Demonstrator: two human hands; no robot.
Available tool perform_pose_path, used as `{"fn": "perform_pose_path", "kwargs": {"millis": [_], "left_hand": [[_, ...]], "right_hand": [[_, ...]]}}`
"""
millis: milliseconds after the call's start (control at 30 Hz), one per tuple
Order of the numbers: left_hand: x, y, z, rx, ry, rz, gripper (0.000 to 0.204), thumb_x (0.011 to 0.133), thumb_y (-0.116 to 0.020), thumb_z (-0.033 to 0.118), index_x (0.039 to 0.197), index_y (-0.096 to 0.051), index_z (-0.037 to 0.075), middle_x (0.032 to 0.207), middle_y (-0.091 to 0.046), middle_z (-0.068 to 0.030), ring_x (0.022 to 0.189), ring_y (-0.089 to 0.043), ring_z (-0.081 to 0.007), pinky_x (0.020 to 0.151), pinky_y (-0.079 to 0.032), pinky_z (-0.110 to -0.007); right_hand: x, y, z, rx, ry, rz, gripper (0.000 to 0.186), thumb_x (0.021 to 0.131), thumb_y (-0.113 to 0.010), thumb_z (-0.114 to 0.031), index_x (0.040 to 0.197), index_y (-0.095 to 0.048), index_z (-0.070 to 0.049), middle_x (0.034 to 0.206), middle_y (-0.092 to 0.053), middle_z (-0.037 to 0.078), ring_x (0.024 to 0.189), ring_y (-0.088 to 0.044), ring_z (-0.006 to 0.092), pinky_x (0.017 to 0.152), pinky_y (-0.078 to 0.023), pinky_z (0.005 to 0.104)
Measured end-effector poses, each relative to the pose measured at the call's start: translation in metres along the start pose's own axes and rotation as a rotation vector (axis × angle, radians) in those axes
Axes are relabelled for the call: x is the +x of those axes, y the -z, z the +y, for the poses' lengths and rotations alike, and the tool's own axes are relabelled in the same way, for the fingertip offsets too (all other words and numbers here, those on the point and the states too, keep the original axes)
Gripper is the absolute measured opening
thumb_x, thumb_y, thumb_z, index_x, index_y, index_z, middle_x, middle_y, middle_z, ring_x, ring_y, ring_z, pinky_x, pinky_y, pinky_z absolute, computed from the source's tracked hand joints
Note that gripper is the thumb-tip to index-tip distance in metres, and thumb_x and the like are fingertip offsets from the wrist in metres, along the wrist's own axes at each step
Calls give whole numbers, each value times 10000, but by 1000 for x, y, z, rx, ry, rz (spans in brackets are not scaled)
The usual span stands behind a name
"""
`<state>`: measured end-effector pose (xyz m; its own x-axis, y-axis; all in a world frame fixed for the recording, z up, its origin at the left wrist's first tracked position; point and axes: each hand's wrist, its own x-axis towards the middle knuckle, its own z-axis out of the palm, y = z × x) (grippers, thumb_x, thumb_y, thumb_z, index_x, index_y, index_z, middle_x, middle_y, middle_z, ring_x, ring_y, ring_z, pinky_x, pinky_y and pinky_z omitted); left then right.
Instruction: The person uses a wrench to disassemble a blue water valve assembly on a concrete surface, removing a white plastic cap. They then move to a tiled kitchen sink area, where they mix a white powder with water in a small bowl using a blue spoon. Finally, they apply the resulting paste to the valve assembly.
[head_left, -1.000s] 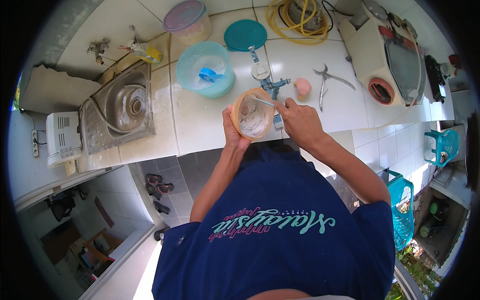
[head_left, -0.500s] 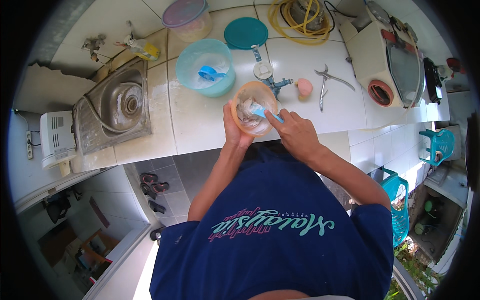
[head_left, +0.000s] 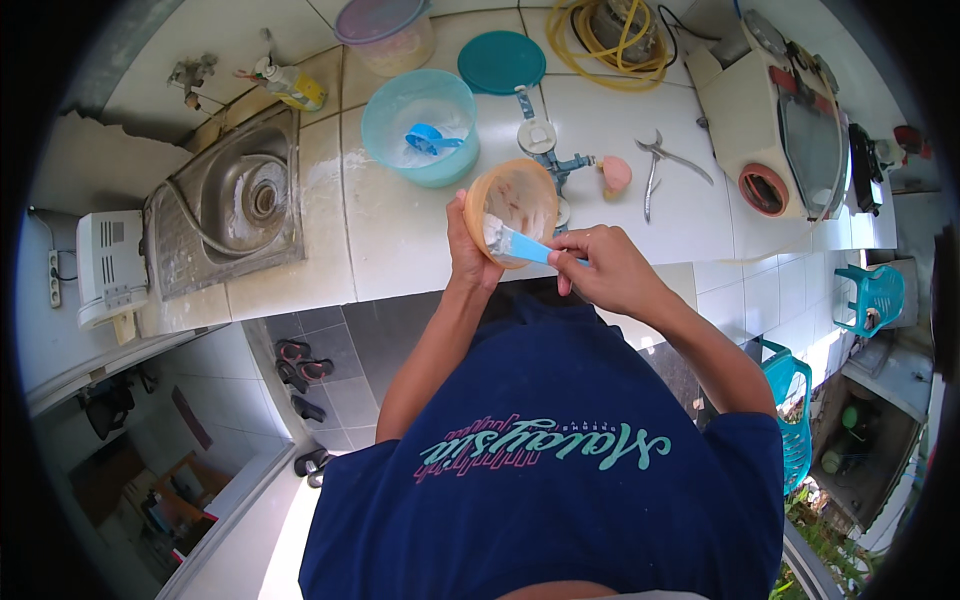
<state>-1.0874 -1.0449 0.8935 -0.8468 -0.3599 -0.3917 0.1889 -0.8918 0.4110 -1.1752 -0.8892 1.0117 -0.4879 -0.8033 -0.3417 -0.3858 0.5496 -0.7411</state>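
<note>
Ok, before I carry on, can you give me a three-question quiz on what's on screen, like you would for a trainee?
1. Multiple choice: what is inside the turquoise tub?
A) the pliers
B) a blue scoop
C) the coiled yellow hose

2. True or false: the left hand is holding the orange bowl.

3. Open question: what does the right hand hold, and what colour is the paste on it?

Key:
1. B
2. True
3. A blue spatula; the paste on its blade is white.
</note>
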Motion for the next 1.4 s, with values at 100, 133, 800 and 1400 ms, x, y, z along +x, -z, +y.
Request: {"fn": "perform_pose_path", "kwargs": {"millis": [100, 133, 800, 1400], "left_hand": [[-5, 2, -2, -42, 15, 10, 556, 946, -495, 527, 1282, -545, 87, 1211, -610, -101, 1107, -604, -257, 972, -507, -452], [-6, 0, -2, -55, 26, 14, 558, 944, -496, 532, 1285, -544, 93, 1212, -609, -98, 1104, -605, -258, 974, -506, -450], [-4, -4, 19, -209, 127, -20, 518, 939, -460, 441, 1281, -549, 63, 1241, -595, -131, 1153, -573, -317, 993, -481, -513], [-5, -24, 33, -280, -9, 79, 525, 942, -418, 430, 1299, -540, 64, 1239, -598, -118, 1136, -589, -295, 965, -503, -482]], "right_hand": [[6, -11, 8, -91, 110, 282, 251, 906, -602, -107, 1127, -690, -28, 677, -643, 88, 572, -627, 259, 577, -510, 365], [5, -18, 11, -304, 211, 388, 269, 906, -595, -113, 1151, -681, -42, 692, -638, 85, 584, -633, 265, 587, -520, 379], [-8, -54, 2, -182, 122, 321, 284, 924, -571, -92, 1187, -675, -69, 773, -653, 131, 644, -620, 315, 599, -497, 397], [-19, -71, 22, -185, 378, 575, 473, 876, -658, -31, 1337, -605, -126, 723, -572, 60, 565, -520, 121, 488, -413, 258]]}}
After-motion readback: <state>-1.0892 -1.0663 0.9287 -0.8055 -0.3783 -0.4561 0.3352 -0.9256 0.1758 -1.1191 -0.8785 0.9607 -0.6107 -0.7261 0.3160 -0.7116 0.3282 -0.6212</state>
